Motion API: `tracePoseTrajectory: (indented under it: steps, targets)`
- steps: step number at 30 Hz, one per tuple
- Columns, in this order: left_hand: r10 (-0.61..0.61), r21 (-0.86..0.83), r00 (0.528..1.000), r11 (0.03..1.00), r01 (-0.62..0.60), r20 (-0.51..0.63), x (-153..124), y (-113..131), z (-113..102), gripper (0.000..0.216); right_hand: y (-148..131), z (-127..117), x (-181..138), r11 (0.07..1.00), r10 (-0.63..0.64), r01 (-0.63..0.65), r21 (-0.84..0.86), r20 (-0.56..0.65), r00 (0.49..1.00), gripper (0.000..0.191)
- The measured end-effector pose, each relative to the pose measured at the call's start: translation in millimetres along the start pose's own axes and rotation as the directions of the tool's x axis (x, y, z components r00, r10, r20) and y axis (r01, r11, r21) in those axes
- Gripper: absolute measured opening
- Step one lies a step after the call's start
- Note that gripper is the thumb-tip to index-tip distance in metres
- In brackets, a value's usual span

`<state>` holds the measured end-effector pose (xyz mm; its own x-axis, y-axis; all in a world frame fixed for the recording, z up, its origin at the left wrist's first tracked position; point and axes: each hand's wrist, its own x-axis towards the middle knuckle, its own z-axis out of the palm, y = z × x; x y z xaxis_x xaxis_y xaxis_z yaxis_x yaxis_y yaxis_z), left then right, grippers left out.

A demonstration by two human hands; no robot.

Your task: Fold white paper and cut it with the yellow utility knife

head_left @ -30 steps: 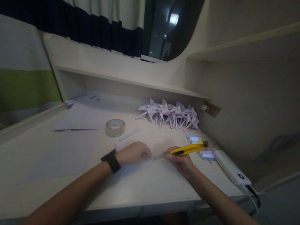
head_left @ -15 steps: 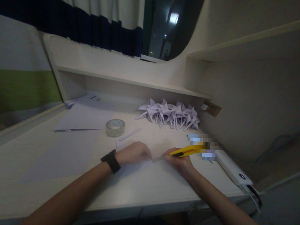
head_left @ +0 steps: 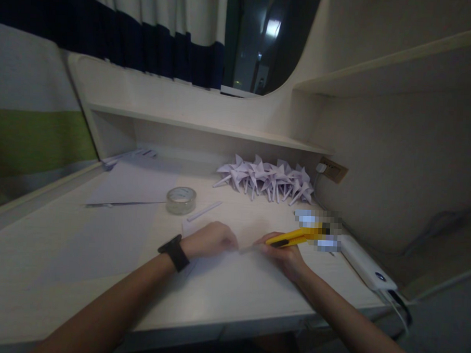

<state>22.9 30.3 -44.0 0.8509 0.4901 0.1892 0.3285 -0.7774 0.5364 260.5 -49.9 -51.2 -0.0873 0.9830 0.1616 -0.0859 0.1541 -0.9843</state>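
Note:
My left hand [head_left: 213,239], a dark watch on its wrist, is closed with curled fingers over a small white sheet of paper [head_left: 189,227]. Its fingertips press down at the paper and are partly hidden. A yellow utility knife [head_left: 291,237] is held in my right hand [head_left: 288,258], with the blade end pointing left toward my left fingertips. A small gap lies between the two hands. Just beyond my left hand lies a thin white paper stick [head_left: 205,211], and a roll of clear tape [head_left: 181,200] stands beside it.
Several white paper pinwheels [head_left: 266,179] lie in a row at the back under the shelf [head_left: 206,129]. Large paper sheets [head_left: 129,179] cover the left of the desk [head_left: 183,309]. A white power strip [head_left: 364,263] with cables runs along the right, near blurred items.

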Motion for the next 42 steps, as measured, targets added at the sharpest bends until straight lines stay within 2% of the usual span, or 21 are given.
tracePoseTrajectory:
  steps: [14,23,28,34,42]
  targets:
    - [0.004,0.056,1.0,0.998,-0.004,-0.001,1.9,3.4,-0.7,0.021,0.2,-3.0,0.1,0.998,-0.038,0.04,-0.046,0.043,0.998,0.018]
    - [-0.085,0.142,0.996,0.986,0.089,-0.034,-0.2,9.8,1.6,0.013,0.4,-1.7,-4.0,0.981,-0.1,0.11,-0.158,0.072,0.992,0.019]
    - [-0.093,0.276,0.996,0.957,0.091,-0.008,-0.4,19.8,2.0,0.016,-3.9,1.5,-5.2,0.976,-0.103,0.119,-0.185,0.092,0.99,0.018]
    - [-0.065,0.486,0.998,0.872,0.064,-0.014,0.6,40.5,-1.3,0.019,-3.5,2.3,-4.3,0.975,-0.09,0.103,-0.198,0.072,0.993,0.021]
    - [-0.082,0.557,0.997,0.828,0.064,0.008,1.3,44.2,1.7,0.023,-1.7,-1.6,-2.5,0.963,-0.113,0.129,-0.238,0.078,0.991,0.019]
